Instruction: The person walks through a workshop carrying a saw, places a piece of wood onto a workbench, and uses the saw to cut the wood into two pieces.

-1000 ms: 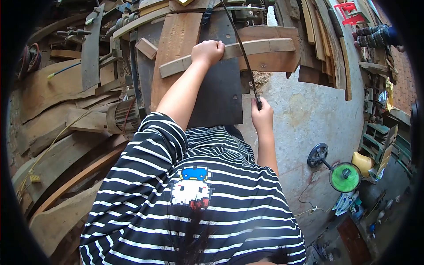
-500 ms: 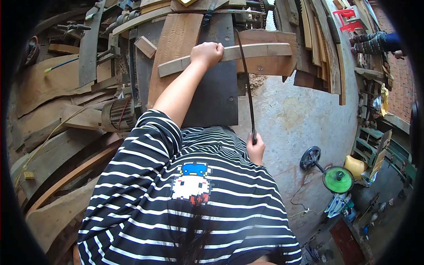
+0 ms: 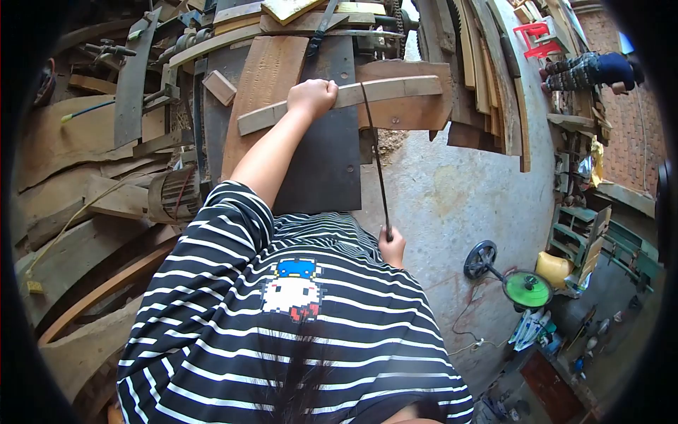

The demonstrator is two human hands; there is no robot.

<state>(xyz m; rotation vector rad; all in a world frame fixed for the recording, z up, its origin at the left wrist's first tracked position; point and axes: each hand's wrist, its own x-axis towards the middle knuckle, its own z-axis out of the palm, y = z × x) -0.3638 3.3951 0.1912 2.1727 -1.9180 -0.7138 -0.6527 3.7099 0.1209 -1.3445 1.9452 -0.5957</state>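
Note:
My left hand (image 3: 312, 97) is closed in a fist around a curved strip of pale wood (image 3: 395, 87), near its left part. The strip lies across a dark metal bench top (image 3: 325, 169) and a brown board (image 3: 265, 71), its right end reaching over another brown piece. My right hand (image 3: 393, 249), low beside my striped shirt, grips the handle of a long thin hand saw (image 3: 377, 159). The blade is seen nearly edge-on and runs away from me to the strip, its far end at the strip, right of my left hand. Its teeth cannot be made out.
A small wood block (image 3: 219, 87) lies left of the board. Planks (image 3: 487, 78) stand at the right, and a motor (image 3: 173, 194) sits at the left. On the floor are a green fan (image 3: 527, 288) and a yellow jerrycan (image 3: 554, 270). Another person (image 3: 590, 72) is at far right.
The saw has been drawn back towards me, so its far end no longer reaches well past the strip. My left hand keeps its grip. The whole view has shifted slightly.

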